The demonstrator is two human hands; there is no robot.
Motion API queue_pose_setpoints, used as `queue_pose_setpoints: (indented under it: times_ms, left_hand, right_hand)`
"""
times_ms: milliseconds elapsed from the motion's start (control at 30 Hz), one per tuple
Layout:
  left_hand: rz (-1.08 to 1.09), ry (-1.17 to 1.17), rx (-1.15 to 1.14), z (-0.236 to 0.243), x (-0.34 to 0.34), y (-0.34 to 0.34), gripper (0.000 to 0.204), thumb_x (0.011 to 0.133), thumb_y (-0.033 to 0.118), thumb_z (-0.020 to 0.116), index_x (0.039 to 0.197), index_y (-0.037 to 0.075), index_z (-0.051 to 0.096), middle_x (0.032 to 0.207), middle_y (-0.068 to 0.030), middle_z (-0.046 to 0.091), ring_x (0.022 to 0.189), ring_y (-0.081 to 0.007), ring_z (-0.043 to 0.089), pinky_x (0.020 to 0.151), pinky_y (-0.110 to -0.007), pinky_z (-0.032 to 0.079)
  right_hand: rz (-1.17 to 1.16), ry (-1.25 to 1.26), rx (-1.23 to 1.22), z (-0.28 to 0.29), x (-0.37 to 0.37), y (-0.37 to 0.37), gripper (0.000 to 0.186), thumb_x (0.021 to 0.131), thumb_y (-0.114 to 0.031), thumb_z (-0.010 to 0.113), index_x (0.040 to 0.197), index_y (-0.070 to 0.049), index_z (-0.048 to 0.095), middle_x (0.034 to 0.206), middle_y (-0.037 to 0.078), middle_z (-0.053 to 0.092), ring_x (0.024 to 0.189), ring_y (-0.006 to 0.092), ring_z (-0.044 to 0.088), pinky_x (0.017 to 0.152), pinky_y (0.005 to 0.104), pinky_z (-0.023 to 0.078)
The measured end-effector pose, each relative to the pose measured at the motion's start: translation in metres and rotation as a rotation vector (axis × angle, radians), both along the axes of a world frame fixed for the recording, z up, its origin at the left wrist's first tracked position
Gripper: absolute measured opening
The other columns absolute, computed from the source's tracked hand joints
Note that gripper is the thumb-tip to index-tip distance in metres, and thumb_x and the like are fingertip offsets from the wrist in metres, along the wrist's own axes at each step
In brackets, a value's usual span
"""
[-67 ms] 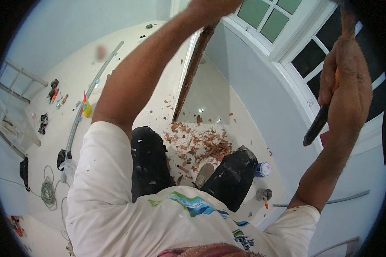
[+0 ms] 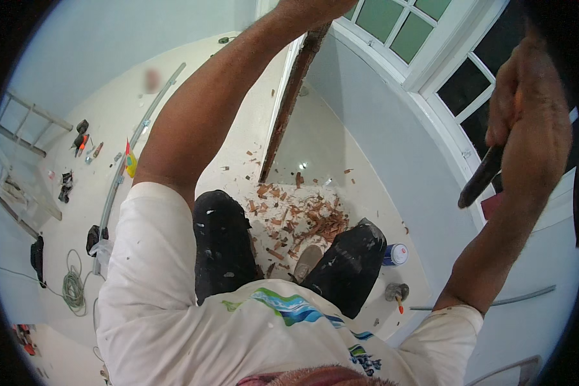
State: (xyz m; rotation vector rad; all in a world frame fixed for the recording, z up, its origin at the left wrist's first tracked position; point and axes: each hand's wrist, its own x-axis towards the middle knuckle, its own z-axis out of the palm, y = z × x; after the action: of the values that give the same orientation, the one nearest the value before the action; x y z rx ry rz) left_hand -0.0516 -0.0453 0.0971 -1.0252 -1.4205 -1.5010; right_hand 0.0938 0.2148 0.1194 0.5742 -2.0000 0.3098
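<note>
My right hand (image 2: 524, 96) is raised at the upper right, closed round the handle of a hammer (image 2: 482, 177). The dark grip end sticks out below my fist; the hammer's head is out of sight. At the top edge my left hand (image 2: 315, 8) is cut off by the frame, so its fingers do not show. Just below it stands a white door or panel with a rough, chipped brown wooden edge (image 2: 296, 96). Reddish-brown wood chips (image 2: 321, 219) lie heaped on the floor at its foot, between my knees.
White-framed windows (image 2: 408, 32) line the right wall. A blue-and-white can (image 2: 395, 255) and a round container with an orange-handled tool (image 2: 397, 293) stand by my right knee. At left lie a long metal rail (image 2: 119, 174), a yellow bottle (image 2: 130, 162), coiled cable (image 2: 74, 293) and a ladder (image 2: 26, 128).
My right hand has moved slightly up and to the right with the hammer, whose shaft above the fist is now mostly out of view. My left hand has shifted slightly left.
</note>
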Motion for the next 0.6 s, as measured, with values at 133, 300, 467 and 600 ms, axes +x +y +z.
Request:
queue_pose_setpoints:
  times_ms: [133,300,467,600]
  left_hand:
    - [-0.001,0.035,-0.106,-0.005,0.0,0.024,0.029,0.099,0.014,0.068,0.073,0.009,0.054,0.066,0.0057,0.051,0.063,-0.0059,0.049,0.057,-0.029,0.041]
    - [0.1,0.08,-0.1,-0.009,0.015,0.016,0.028,0.096,0.015,0.071,0.075,0.009,0.055,0.065,0.0049,0.05,0.064,-0.0072,0.048,0.058,-0.031,0.041]
    - [0.041,-0.022,-0.129,-0.001,0.001,0.006,0.032,0.095,0.017,0.071,0.07,0.009,0.053,0.065,0.0056,0.046,0.064,-0.0074,0.046,0.058,-0.032,0.04]
    - [0.065,-0.13,-0.109,0.002,0.001,0.012,0.033,0.095,0.018,0.07,0.07,0.009,0.052,0.066,0.0061,0.046,0.064,-0.0071,0.046,0.057,-0.032,0.039]
  right_hand:
    - [-0.153,0.505,0.654,0.018,-0.041,0.032,0.043,0.11,-0.042,0.049,0.116,-0.004,0.067,0.085,0.014,0.068,0.069,0.0212,0.07,0.063,0.0303,0.056]
    - [-0.174,-0.063,0.401,-0.003,0.016,-0.06,0.027,0.108,-0.032,0.053,0.108,-0.005,0.058,0.089,0.009,0.057,0.076,0.0202,0.055,0.069,0.036,0.045]
    - [-0.185,0.005,0.418,0.035,-0.017,-0.023,0.032,0.108,-0.037,0.054,0.115,-0.006,0.058,0.091,0.011,0.059,0.085,0.0223,0.057,0.074,0.0357,0.047]
    - [-0.088,0.059,0.529,0.018,-0.058,0.003,0.049,0.108,-0.042,0.052,0.139,-0.005,0.057,0.107,0.017,0.069,0.105,0.0269,0.068,0.093,0.0396,0.055]
